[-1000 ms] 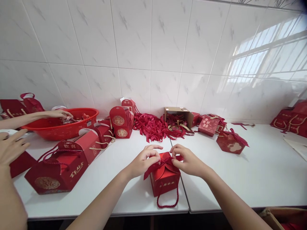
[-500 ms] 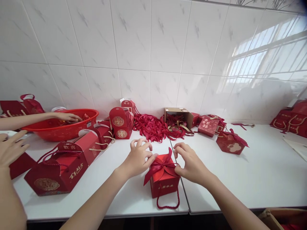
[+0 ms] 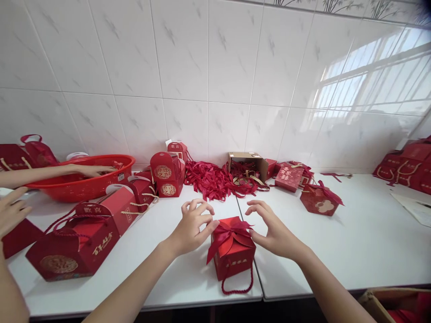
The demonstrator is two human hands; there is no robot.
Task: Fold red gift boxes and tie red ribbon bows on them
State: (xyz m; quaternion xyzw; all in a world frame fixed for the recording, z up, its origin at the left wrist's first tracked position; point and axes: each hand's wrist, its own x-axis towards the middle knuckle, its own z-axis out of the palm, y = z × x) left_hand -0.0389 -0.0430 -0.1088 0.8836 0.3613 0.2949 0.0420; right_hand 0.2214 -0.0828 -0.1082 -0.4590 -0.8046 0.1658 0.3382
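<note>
"Left hand (image 3: 193,229) and right hand (image 3: 274,232), how are they held?"

"Apart, one on each side of the small red box (image 3: 235,264). Fingers are loosely curved, thumbs spread away from them, and neither is gripping anything."

"Are the thumbs touching it?"

"I can't tell. Both thumb tips are right by the red ribbon bow (image 3: 231,229) on top, one at its left, one at its right."

"Where does the box sit?"

"Upright in the middle of the white table (image 3: 363,242), towards the near edge, with its rope handle (image 3: 237,292) looping down in front."

"What's beyond it?"

"On the far side, a heap of red ribbons (image 3: 210,179) beside a cardboard carton (image 3: 244,155). Over to the right stands another box with a bow (image 3: 318,202)."

"And to the left?"

"Another person's hand (image 3: 96,171) is in the red basin (image 3: 84,193), with a large red box (image 3: 63,262) nearer."
</note>
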